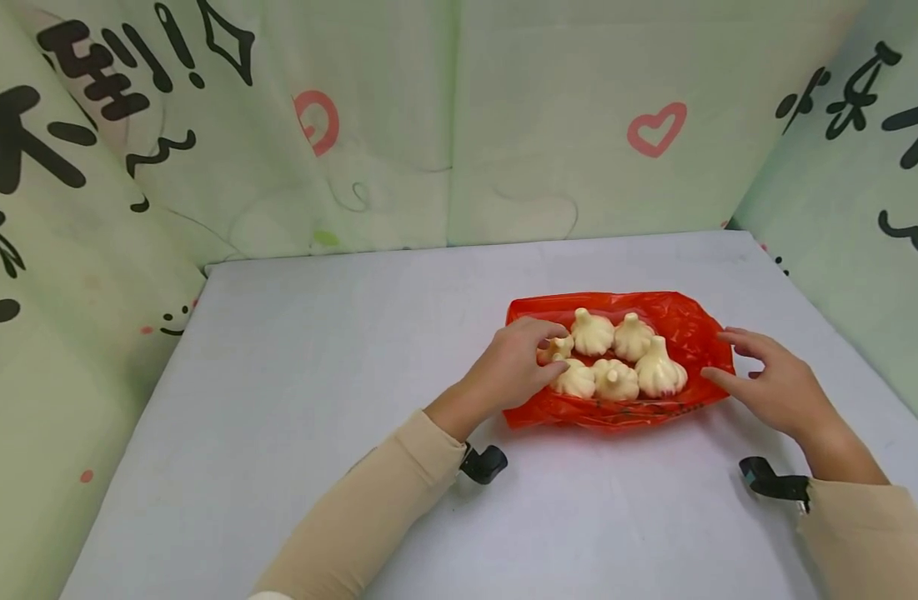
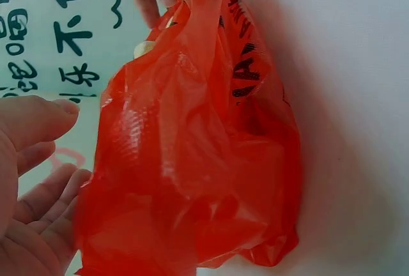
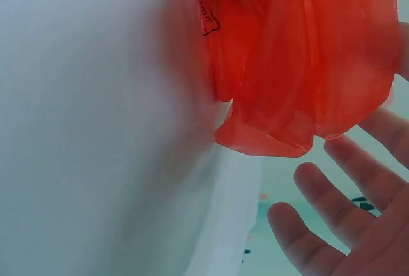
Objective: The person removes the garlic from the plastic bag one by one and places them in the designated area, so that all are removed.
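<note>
Head camera: the thumb and fingers of my left hand stand apart in a loose curve at the left end of a red plastic bag; those of my right hand are parted at its right end. Right-wrist view shows the right fingers spread beside the bag's edge; I cannot tell whether either hand touches the plastic. Between my hands, six garlic bulbs sit grouped in the opened bag, the leftmost partly hidden by my left fingers. The bag lies right of centre on a white tabletop. Beige sleeves cover my forearms, a black device at each wrist. Beyond, pale green cloth bears black characters and a pinkish-red heart.
</note>
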{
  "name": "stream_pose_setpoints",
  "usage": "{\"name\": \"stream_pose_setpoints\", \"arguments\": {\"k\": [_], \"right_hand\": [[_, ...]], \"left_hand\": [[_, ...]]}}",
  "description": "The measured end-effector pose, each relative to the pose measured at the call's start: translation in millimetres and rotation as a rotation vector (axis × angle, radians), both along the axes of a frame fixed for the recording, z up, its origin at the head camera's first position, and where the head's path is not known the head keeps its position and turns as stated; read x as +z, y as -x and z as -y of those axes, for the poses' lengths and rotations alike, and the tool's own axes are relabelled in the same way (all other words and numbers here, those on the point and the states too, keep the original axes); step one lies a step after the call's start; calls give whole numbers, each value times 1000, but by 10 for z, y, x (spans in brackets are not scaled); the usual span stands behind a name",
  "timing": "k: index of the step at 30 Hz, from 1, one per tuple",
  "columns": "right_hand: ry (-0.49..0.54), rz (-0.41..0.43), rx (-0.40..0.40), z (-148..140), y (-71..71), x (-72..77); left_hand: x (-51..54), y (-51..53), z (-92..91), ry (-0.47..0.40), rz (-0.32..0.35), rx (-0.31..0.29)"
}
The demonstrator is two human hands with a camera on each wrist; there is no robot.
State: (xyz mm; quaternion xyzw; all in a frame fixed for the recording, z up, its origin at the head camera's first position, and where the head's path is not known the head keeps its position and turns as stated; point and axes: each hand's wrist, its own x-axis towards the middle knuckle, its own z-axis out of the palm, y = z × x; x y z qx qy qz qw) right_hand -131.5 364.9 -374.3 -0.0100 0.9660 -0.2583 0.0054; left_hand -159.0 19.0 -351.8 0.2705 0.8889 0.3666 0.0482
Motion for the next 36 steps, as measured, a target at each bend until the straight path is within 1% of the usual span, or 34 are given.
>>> {"name": "stream_pose_setpoints", "arguments": {"k": [2,7,9,12,16,23,29,36], "right_hand": [[1,2,-6,-3,-7,-18],[21,20,-33,21,-27,-57],[26,28,-42,34,-32,-71],[25,35,-45,46,-37,-88],[19,29,-46,45,-41,-101],[21,35,-57,39,-47,-124],[21,25,-54,33,-41,-143],[22,24,-58,31,-28,-135]], "left_hand": [[-14,16,-29,11,10,0],[-61,36,-69,38,71,22],[-75,45,-75,54,85,31],[-94,60,-84,83,88,36],[-124,81,-105,113,87,25],[-145,81,-135,106,103,-1],[-165,74,-147,86,114,3],[-173,91,-145,69,102,4]]}}
